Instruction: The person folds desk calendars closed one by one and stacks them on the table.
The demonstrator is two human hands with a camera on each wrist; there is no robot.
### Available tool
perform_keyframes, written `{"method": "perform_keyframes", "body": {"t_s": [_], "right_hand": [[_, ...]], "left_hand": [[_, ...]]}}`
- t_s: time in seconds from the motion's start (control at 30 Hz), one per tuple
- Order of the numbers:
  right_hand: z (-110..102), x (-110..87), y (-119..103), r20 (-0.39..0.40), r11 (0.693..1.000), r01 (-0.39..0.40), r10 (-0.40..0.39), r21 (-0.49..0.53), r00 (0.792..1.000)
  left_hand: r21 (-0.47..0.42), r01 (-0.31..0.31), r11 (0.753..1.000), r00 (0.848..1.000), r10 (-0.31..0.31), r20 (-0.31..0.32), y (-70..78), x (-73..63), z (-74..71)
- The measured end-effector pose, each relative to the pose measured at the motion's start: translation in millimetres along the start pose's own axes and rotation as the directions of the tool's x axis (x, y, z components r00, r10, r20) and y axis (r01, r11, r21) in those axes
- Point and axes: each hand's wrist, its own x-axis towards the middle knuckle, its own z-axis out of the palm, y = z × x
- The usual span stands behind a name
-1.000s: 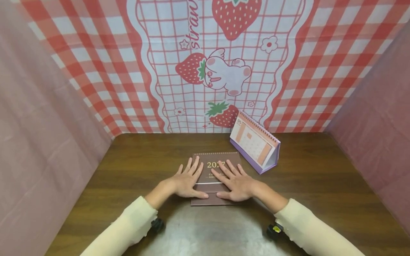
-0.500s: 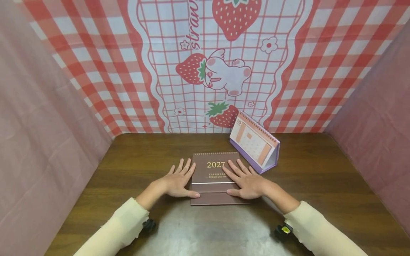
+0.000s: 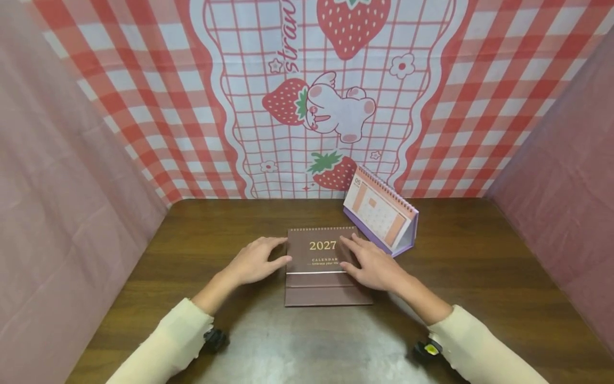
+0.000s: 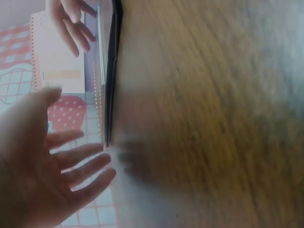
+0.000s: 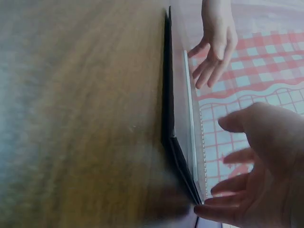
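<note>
A brown 2027 desk calendar lies folded flat on the wooden table, its spiral binding along the far edge. At its left edge hovers my left hand, thumb and fingers apart, holding nothing. My right hand is over the calendar's right side and hides part of that edge. In the right wrist view, the right hand's fingertips are right at the calendar's edge and the thumb stands away from it. The left wrist view shows the left fingers loosely extended beside the calendar's corner.
Behind my right hand, a pink and purple desk calendar stands upright as a tent, showing page 05. A strawberry-print cloth hangs at the table's back edge. Pink curtains close off both sides of the table.
Both hands, earlier spread flat on the brown calendar, have slid outward to its sides and risen, with fingers drawn closer together. Neither calendar has visibly moved.
</note>
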Motion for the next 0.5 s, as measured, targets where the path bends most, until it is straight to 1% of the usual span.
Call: {"method": "perform_keyframes", "body": {"t_s": [0.07, 0.13, 0.17, 0.23, 0.33, 0.37, 0.4, 0.5], "right_hand": [[13, 4.1, 16, -0.052, 1.0, -0.024, 0.024, -0.005, 0.998], [26, 7.7, 32, -0.096, 0.999, -0.035, 0.034, -0.009, 0.995], [33, 9.5, 39, -0.105, 0.999, -0.048, 0.047, -0.005, 0.993], [45, 12.2, 50, -0.108, 0.998, -0.063, 0.061, -0.012, 0.992], [42, 7.6, 40, -0.086, 0.995, -0.093, 0.09, -0.026, 0.992], [41, 6.2, 37, -0.082, 0.994, -0.107, 0.105, -0.021, 0.991], [40, 5.3, 34, -0.085, 0.993, -0.115, 0.113, -0.019, 0.99], [37, 3.9, 29, -0.099, 0.992, -0.122, 0.119, -0.022, 0.988]], "left_hand": [[-0.027, -0.004, 1.0, 0.999, 0.003, -0.05, 1.0, 0.0, -0.3], [-0.073, -0.006, 0.997, 0.997, 0.001, -0.075, -1.9, 2.9, 1.9], [-0.084, -0.019, 0.996, 0.996, 0.012, -0.086, -9.9, 7.0, 7.3], [-0.117, -0.021, 0.993, 0.997, 0.012, -0.081, -29.0, 17.4, 19.5], [-0.176, -0.017, 0.984, 0.999, 0.008, -0.052, -62.9, 36.7, 42.6], [-0.195, -0.005, 0.981, 0.999, -0.002, -0.036, -72.7, 42.4, 49.5], [-0.219, 0.011, 0.976, 1.0, -0.015, -0.016, -76.7, 45.7, 52.5], [-0.275, 0.037, 0.961, 0.999, -0.035, 0.013, -81.7, 50.5, 57.9]]}}
